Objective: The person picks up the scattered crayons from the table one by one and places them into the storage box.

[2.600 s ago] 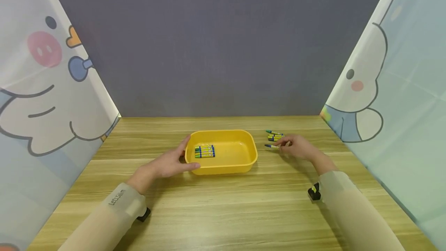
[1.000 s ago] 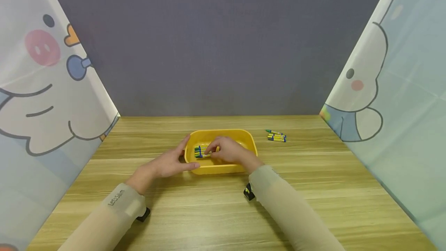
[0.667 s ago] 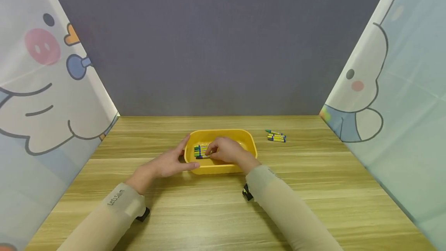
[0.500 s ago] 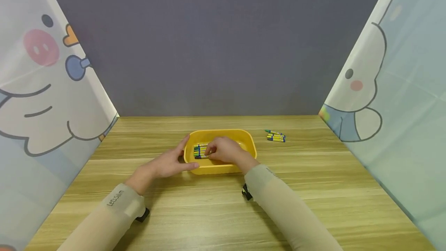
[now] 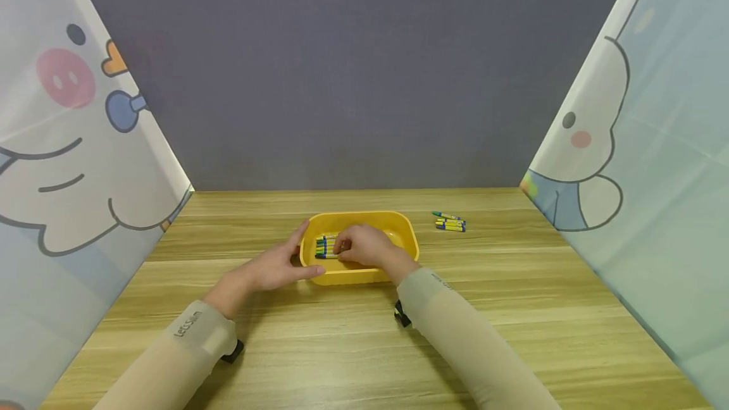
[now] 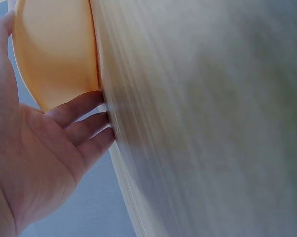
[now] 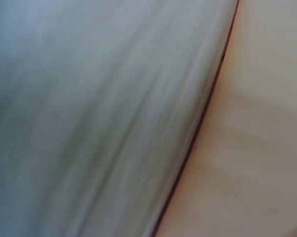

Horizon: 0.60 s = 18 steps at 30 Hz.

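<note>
A yellow plastic tray [image 5: 364,276] stands on the table with several crayons [image 5: 326,243] side by side at its left end. My left hand [image 5: 279,267] spans that end, thumb along the near rim and the other fingers against the outer wall. In the left wrist view its fingers [image 6: 84,129] are nearly straight beside the tray wall. Inside the tray, my right hand [image 5: 367,247] pinches the right end of a dark-tipped crayon [image 5: 323,256], which lies along the near side of the row. The right wrist view shows tray wall and table, not the hand.
Right of the tray, a green-tipped crayon [image 5: 445,215] lies at a slant behind a small group of crayons [image 5: 451,226] on the wood-grain table [image 5: 342,347]. A dark panel [image 5: 359,81] rises at the back, with cartoon-printed sheets on both sides.
My right hand has carried a dark-tipped crayon from the right-hand group leftward into the tray. Over the last second it has edged the crayon slightly toward the row. The left hand stays put.
</note>
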Available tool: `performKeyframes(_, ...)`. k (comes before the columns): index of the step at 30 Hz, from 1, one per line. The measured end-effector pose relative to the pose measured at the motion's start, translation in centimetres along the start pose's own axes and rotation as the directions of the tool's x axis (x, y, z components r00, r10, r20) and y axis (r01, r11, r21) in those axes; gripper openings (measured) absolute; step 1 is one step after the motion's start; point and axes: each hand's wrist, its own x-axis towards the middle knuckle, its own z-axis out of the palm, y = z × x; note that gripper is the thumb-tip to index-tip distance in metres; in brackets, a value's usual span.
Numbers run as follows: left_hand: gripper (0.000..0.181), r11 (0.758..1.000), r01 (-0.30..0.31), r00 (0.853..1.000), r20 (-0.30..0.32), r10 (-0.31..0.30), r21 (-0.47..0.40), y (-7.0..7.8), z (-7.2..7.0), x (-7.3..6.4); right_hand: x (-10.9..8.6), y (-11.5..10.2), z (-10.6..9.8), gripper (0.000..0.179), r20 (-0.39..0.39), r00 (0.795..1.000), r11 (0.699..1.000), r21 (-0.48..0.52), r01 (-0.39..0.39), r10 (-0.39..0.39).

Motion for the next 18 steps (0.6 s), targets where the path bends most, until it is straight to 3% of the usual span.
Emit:
performKeyframes(10,0.126,1.000,-0.008,1.000,-0.008,0.008,0.007,0.0,0.0,-0.1,-0.2,-0.2,-0.2,0.006,-0.016,1.000,1.000,-0.002,-0.011,0.011)
performKeyframes(18,0.127,1.000,-0.003,1.000,-0.005,0.003,0.003,0.0,0.0,0.0,-1.5,0.5,-2.2,0.011,-0.069,0.997,0.988,0.149,-0.031,0.042)
